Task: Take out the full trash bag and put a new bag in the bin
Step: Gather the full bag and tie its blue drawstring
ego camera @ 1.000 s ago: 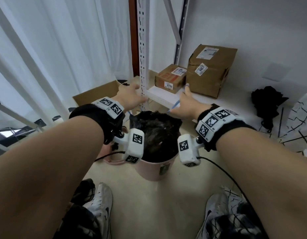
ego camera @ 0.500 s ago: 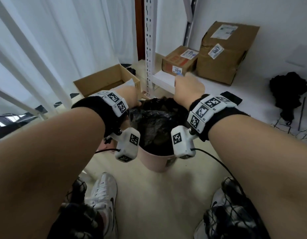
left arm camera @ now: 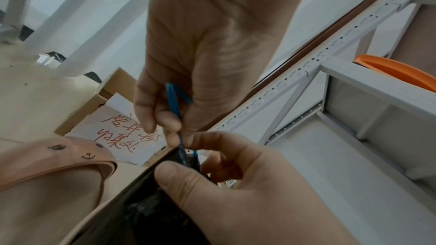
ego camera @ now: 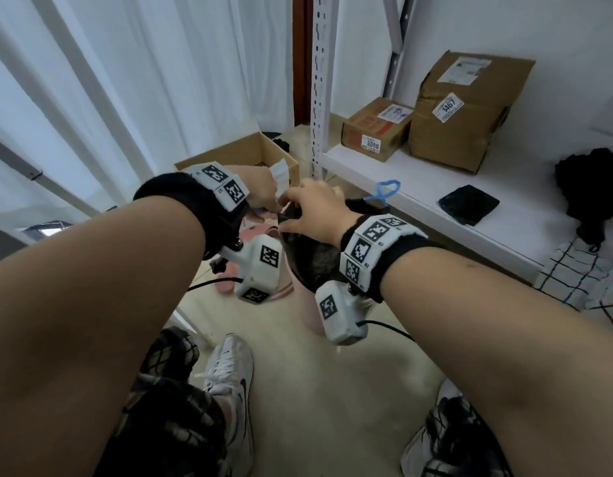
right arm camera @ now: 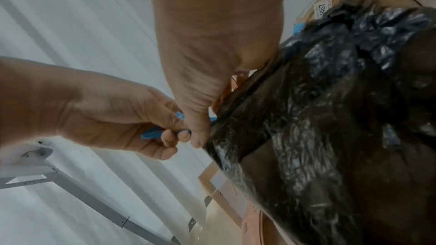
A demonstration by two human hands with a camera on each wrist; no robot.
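Black trash bag point(ego camera: 310, 259), crinkled and glossy, seated in the pink bin point(ego camera: 307, 315) at the middle of the head view, mouth partly gathered, a blue drawstring point(left arm camera: 173, 103) threaded through the hem. Left hand point(left arm camera: 188, 74) curled, fingers pinching one loop of that drawstring just above the bag's edge; right hand point(left arm camera: 235, 193) curled too, thumb and fingers pinching the black hem right beside the string. Second blue loop point(ego camera: 386, 191) standing free on the far side of the bag, right of centre in the head view, held by neither hand. Probably drawing the mouth closed before lifting out. Best done with the hem steadied while the string slides through, a slow even pull, then the other loop taken so both sides cinch alike; thin film likely to tear under a jerk. Bin marked with a small bear face point(left arm camera: 73, 149) on what looks like its lid, lower left of the left wrist view. Around it: pale floor, open cardboard box point(ego camera: 250, 156) behind, white shelf point(ego camera: 435, 187) at the right carrying two parcels point(ego camera: 463, 108).
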